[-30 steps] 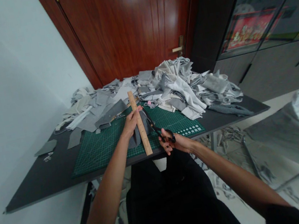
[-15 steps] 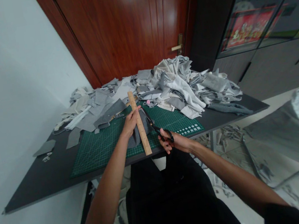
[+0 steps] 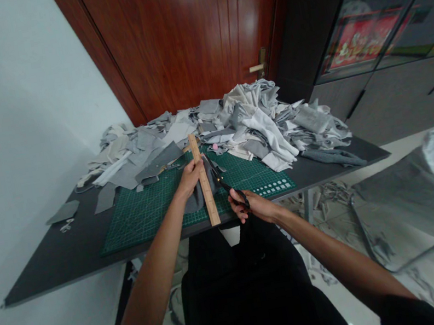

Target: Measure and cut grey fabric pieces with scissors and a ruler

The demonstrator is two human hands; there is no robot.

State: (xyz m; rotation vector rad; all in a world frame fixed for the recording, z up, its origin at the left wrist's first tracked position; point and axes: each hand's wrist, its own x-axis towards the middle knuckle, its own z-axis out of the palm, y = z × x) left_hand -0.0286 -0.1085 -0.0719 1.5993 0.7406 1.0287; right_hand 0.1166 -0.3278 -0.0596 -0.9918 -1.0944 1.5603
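My left hand [image 3: 191, 178] is closed on a wooden ruler [image 3: 209, 200], which stands tilted over the front of the mat. A dark grey piece of fabric [image 3: 195, 201] lies against the ruler, partly hidden behind it and pinched by the same hand. Fingers of my right hand [image 3: 254, 206] go through the handles of black scissors [image 3: 225, 185]. The scissor blades point away from me, along the right edge of the grey fabric, close beside the ruler. Beneath both hands is a green cutting mat [image 3: 137, 217] with grid lines.
Grey and white fabric scraps [image 3: 265, 126] pile along the back of the dark table [image 3: 50, 257]. A flat grey scrap [image 3: 63, 212] lies at left. Beyond stands a wooden door [image 3: 188, 39]. At right is a large silvery bag [image 3: 424, 183]; offcuts litter the floor.
The scissors have shifted slightly forward and left, with a narrow grey strip now showing beside the blades. My left hand keeps its hold on the ruler and fabric, nearly still.
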